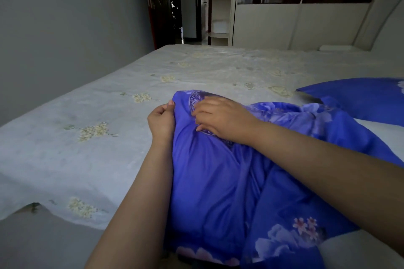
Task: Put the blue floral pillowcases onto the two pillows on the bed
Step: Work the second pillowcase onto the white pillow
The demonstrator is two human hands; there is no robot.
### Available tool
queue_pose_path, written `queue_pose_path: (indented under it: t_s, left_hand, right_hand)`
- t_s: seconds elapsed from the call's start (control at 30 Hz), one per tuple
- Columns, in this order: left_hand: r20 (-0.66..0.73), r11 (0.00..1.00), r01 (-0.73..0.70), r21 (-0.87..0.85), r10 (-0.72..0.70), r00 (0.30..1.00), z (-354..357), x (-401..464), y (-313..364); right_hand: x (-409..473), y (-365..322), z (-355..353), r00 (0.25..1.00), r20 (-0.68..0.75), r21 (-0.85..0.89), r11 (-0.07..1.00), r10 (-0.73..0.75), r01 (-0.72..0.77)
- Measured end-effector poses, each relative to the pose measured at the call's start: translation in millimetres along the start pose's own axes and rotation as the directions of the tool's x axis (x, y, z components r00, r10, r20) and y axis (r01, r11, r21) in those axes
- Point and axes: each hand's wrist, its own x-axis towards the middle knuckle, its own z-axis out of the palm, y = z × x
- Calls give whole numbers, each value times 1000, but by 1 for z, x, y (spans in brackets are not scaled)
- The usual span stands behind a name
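Pillowcase (209, 172) bulges between both hands: left hand (161, 120) pinches its edge, right hand (220, 118) grips its top.

We see a plain grey wall (65, 17) on the left, running back to a dark wooden door (158, 4) that stands open onto a dim hallway (185, 6). Beside the doorway stands a pale open shelf unit (219, 13), and next to it a cream wardrobe (295, 26) with dark glass panels along its top — these reflect window bars. The light is soft and even.
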Motion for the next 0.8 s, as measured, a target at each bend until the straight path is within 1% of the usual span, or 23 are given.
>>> queue_pose_path:
  t_s: [0.03,0.07,0.1,0.13,0.17,0.2,0.23,0.27,0.3,0.33,0.37,0.43,0.47,0.5,0.53,0.57,0.6,0.67,0.7,0.73,0.8]
  left_hand:
    - [-5,999,31,-23,-31,1000,0,-1,2]
    - [-10,998,32,-45,-32,999,-2,0,3]
    - [-11,1000,5,-31,-5,1000,-3,3,4]
    - [0,997,-49,57,49,999,-3,7,4]
    - [48,984,-94,152,88,995,-2,7,4]
    - [73,973,-119,198,106,992,0,6,3]
    - [79,967,-129,221,114,990,2,4,1]
    - [79,974,-111,200,97,992,2,0,-1]
    - [66,988,-57,143,48,997,2,-4,-4]
    - [52,997,0,75,-4,999,1,-5,-8]
    - [47,999,35,41,-37,998,1,-8,-13]
    - [48,993,24,117,-29,998,-2,-14,-20]
    - [52,988,24,153,-33,998,-4,-17,-25]
    - [54,983,35,178,-45,998,-6,-21,-31]
    - [54,979,46,199,-58,997,-7,-26,-37]
    - [40,972,46,229,-56,998,-11,-30,-43]
    - [34,962,24,273,-35,999,-13,-34,-47]
    - [67,916,-54,397,29,997,-14,-43,-55]
    - [85,878,-93,469,60,995,-14,-47,-58]
    - [95,815,-132,564,95,991,-15,-50,-61]
    - [111,606,-203,769,187,976,-17,-51,-63]
  right_hand:
    - [-2,0,4,1000,11,-2,1000,10,-10]
    - [-2,-3,5,999,33,6,999,34,-34]
    - [-3,-5,8,996,60,23,998,63,-64]
    - [-3,-5,9,983,143,36,992,113,-119]
    - [-5,-7,10,957,246,15,987,150,-159]
    - [-7,-10,15,937,308,-27,986,163,-163]
    - [-8,-13,21,928,328,-34,984,175,-174]
    - [-9,-17,29,916,355,-23,981,186,-190]
    - [-11,-21,36,930,329,-11,986,163,-169]
    - [-12,-24,45,950,267,13,985,161,-171]
    - [-14,-26,54,961,212,48,980,177,-191]
    - [-14,-28,69,957,155,126,956,245,-265]
    - [-13,-29,74,949,147,130,946,279,-298]
    - [-11,-31,79,934,182,131,934,307,-333]
    - [-11,-29,84,915,213,169,909,343,-381]
    - [-9,-29,91,889,253,257,860,382,-442]
    - [-8,-27,97,847,330,359,775,416,-521]
    - [-7,-24,105,768,466,547,539,439,-640]
    - [-6,-22,109,745,501,574,475,440,-667]
    - [-6,-21,110,720,534,557,457,443,-694]
    - [-5,-17,111,678,588,463,504,442,-730]
